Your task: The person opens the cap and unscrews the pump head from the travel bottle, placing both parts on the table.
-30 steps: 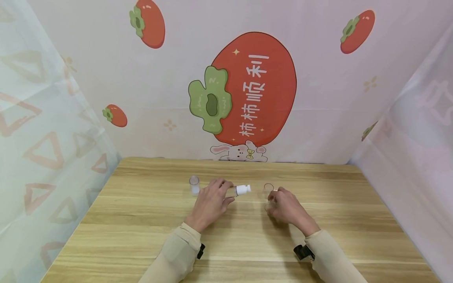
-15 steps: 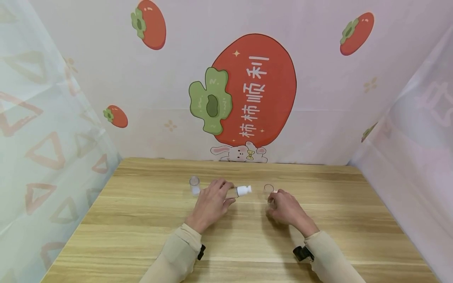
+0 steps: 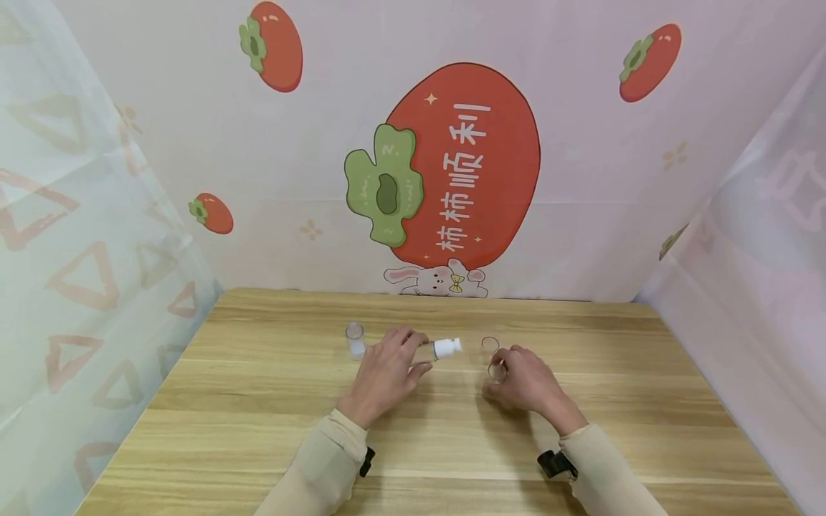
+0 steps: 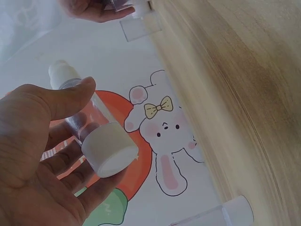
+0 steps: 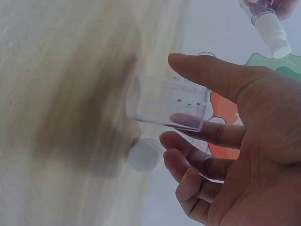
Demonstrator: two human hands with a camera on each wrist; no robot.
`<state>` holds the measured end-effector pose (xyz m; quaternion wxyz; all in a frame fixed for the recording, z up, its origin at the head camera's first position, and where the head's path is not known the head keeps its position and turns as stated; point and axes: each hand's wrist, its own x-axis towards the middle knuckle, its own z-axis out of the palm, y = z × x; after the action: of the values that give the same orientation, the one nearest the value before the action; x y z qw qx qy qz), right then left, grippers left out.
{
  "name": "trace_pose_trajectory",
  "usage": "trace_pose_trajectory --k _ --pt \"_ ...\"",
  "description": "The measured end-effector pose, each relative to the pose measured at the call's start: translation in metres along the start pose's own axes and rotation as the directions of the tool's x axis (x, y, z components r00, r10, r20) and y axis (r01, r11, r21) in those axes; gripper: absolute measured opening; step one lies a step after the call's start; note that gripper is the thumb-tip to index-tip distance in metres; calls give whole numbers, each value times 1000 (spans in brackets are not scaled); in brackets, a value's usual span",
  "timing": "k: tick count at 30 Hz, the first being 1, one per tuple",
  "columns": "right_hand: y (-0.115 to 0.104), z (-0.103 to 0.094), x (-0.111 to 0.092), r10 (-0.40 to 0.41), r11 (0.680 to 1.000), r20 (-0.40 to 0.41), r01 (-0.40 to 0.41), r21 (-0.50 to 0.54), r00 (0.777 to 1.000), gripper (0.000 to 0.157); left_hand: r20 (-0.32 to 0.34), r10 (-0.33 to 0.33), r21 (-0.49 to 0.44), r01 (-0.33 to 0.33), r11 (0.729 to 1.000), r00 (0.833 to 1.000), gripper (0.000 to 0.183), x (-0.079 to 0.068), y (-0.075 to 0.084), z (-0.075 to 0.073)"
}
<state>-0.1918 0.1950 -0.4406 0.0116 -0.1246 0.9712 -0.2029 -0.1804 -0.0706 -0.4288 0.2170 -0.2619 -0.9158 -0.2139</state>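
Note:
My left hand (image 3: 385,367) holds a clear pump bottle (image 4: 110,148) on its side, thumb on one side and fingers on the other. Its white pump (image 3: 447,348) points right, and a white base shows in the left wrist view. My right hand (image 3: 524,380) is around a clear cylindrical cap (image 5: 167,101), with a gap visible between thumb and cap; an index finger appears to touch it or lie just behind it. A second clear cap (image 3: 490,345) stands just beyond. A small round white piece (image 5: 145,155) sits beside the right fingers; its kind is unclear.
Another clear bottle (image 3: 355,340) stands left of my left hand, its white base (image 4: 240,212) visible in the left wrist view. The wooden table (image 3: 452,466) ends at a printed fabric wall (image 3: 574,236), with fabric on both sides.
My right fingers have shifted slightly around the cap, and its rim shows more plainly between thumb and index finger. The bottle in my left hand has edged slightly right.

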Motion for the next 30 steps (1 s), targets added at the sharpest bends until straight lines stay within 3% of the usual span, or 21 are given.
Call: trace_pose_trajectory --k 9,18,24,30 --pt "-2 -14 -5 -21 1000 -41 22 16 999 42 17 25 5 -25 1000 1000 34 0 4 -1" --pt "-11 -21 -6 -146 987 -125 153 54 981 49 89 58 14 -59 998 994 33 2 8 -1" --pt "-19 -23 -7 -210 961 -119 227 157 970 52 141 62 27 -67 997 988 34 5 10 -2" --pt "-25 -20 -7 -227 932 -85 242 269 970 57 168 78 47 -87 995 983 35 8 12 -2"
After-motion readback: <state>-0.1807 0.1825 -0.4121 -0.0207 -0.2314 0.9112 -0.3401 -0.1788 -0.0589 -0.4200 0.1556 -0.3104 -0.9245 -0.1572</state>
